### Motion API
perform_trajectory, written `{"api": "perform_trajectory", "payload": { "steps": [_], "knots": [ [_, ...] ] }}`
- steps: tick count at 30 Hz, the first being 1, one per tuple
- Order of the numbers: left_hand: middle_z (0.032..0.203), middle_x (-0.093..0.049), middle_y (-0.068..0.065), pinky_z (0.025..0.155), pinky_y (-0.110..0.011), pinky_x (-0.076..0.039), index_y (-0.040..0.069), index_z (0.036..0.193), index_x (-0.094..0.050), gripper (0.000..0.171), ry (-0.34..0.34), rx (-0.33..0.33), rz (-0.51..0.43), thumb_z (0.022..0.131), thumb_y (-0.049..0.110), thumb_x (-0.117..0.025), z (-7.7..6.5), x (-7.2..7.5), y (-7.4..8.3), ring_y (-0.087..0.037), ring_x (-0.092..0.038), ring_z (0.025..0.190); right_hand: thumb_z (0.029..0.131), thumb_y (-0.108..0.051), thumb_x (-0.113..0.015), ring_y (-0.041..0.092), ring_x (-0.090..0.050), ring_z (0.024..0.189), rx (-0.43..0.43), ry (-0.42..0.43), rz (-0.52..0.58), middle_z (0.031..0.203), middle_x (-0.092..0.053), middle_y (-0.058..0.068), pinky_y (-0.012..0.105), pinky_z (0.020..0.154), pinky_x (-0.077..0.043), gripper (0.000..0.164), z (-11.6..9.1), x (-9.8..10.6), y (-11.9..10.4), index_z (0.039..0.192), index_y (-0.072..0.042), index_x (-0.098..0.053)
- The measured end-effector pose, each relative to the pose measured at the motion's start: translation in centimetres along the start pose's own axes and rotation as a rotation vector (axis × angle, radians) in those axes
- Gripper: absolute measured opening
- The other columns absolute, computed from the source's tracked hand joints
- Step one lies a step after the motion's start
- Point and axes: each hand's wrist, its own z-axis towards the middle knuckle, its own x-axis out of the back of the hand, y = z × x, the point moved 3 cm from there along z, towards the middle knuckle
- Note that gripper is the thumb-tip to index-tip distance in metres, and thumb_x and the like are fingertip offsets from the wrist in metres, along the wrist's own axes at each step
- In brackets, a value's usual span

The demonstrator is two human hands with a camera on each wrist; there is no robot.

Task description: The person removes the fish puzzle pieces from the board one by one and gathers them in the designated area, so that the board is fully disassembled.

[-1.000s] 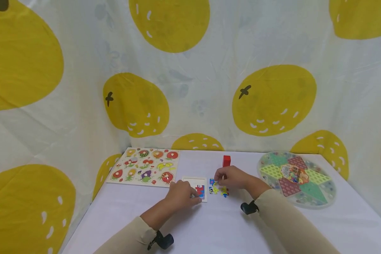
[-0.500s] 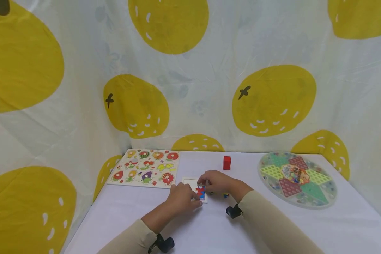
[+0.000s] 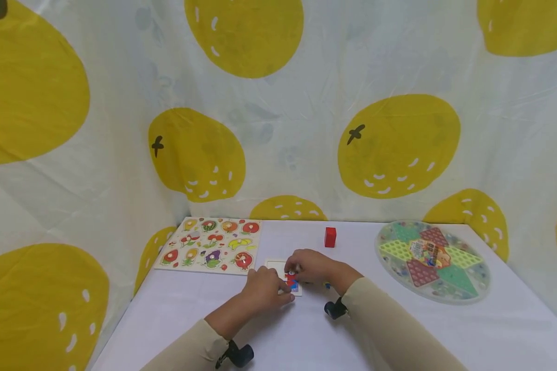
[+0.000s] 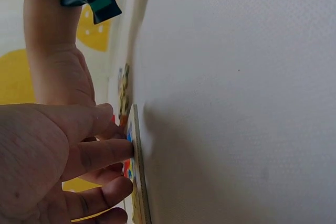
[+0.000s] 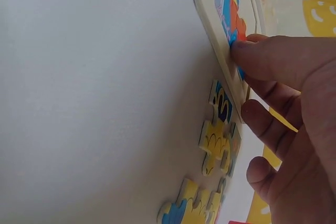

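Note:
A small jigsaw tray [image 3: 271, 263] with a pale frame lies mid-table, with red and blue jigsaw pieces [image 3: 291, 283] inside it. My left hand [image 3: 263, 289] reaches over its left side, fairly straight fingertips resting on the pieces and near edge. From the other side, my right hand [image 3: 313, 266] pinches a jigsaw piece [image 5: 236, 53] between thumb and index finger at the tray; fingers hide part of it. Beside the tray, under my right hand, lie loose yellow and blue jigsaw pieces [image 5: 214, 137], mostly covered in the head view.
A fruit peg puzzle board [image 3: 209, 245] lies at the back left. Behind the tray stands a red block [image 3: 330, 237]. On the right is a round plastic-covered game board [image 3: 433, 260] with a star pattern. Fruit-printed cloth [image 3: 288, 154] hangs behind the table.
My right hand has moved left from the loose pieces to the tray, bringing a jigsaw piece, then shifted slightly further left. My left hand has stayed at the tray.

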Motion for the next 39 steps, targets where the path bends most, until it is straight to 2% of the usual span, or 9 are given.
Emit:
{"api": "perform_trajectory", "payload": {
  "steps": [7,13,17,26,31,39],
  "knots": [
    [0.099,-0.066,0.003,0.089,-0.048,-0.038,0.029,0.103,-0.089,0.025,-0.005,-0.009,0.011,0.09,0.05,-0.084,0.2,0.0,0.2,-0.019,-0.052,0.104,0.095,-0.004,-0.078,0.013,-0.057,0.099,-0.003,0.015,0.015,0.1,-0.064,-0.01,0.036,0.093,-0.051,0.027,0.1,0.0,0.3,0.107,-0.027,-0.073],
    [0.096,-0.065,0.004,0.087,-0.047,-0.038,0.03,0.104,-0.088,0.025,-0.022,-0.025,0.016,0.09,0.05,-0.084,0.4,0.0,0.3,-0.019,-0.051,0.102,0.096,-0.006,-0.078,0.015,-0.059,0.102,-0.074,-0.013,0.12,0.105,-0.067,-0.011,0.033,0.088,-0.055,0.03,-0.3,0.0,0.6,0.11,-0.032,-0.069],
    [0.094,-0.064,0.006,0.087,-0.047,-0.038,0.031,0.105,-0.088,0.025,-0.029,-0.024,0.013,0.09,0.051,-0.083,0.5,-0.1,0.3,-0.018,-0.051,0.1,0.096,-0.007,-0.079,0.017,-0.061,0.102,-0.082,-0.002,0.175,0.106,-0.068,-0.01,0.032,0.085,-0.057,0.03,-0.7,0.1,0.8,0.11,-0.032,-0.068],
    [0.092,-0.066,0.006,0.085,-0.046,-0.038,0.028,0.106,-0.088,0.029,-0.06,0.009,-0.03,0.09,0.051,-0.084,0.5,0.2,0.2,-0.017,-0.05,0.097,0.103,-0.014,-0.072,0.016,-0.063,0.106,-0.085,0.069,0.235,0.106,-0.07,-0.011,0.045,0.101,-0.055,0.015,-2.2,1.8,1.1,0.11,-0.027,-0.071],
    [0.096,-0.065,0.002,0.087,-0.047,-0.039,0.027,0.105,-0.088,0.029,-0.06,0.019,-0.032,0.089,0.05,-0.084,0.5,0.1,0.0,-0.018,-0.05,0.1,0.103,-0.014,-0.073,0.016,-0.063,0.1,-0.117,0.072,0.238,0.102,-0.07,-0.011,0.04,0.096,-0.057,0.013,-3.4,2.6,1.7,0.11,-0.025,-0.071],
    [0.092,-0.062,0.005,0.086,-0.046,-0.038,0.025,0.102,-0.089,0.028,-0.042,0.024,-0.065,0.09,0.05,-0.084,0.3,0.2,-0.2,-0.018,-0.05,0.1,0.101,-0.012,-0.075,0.016,-0.062,0.096,-0.126,0.055,0.217,0.097,-0.068,-0.008,0.036,0.089,-0.058,0.013,-5.4,3.2,3.5,0.106,-0.023,-0.07]
  ]
}}
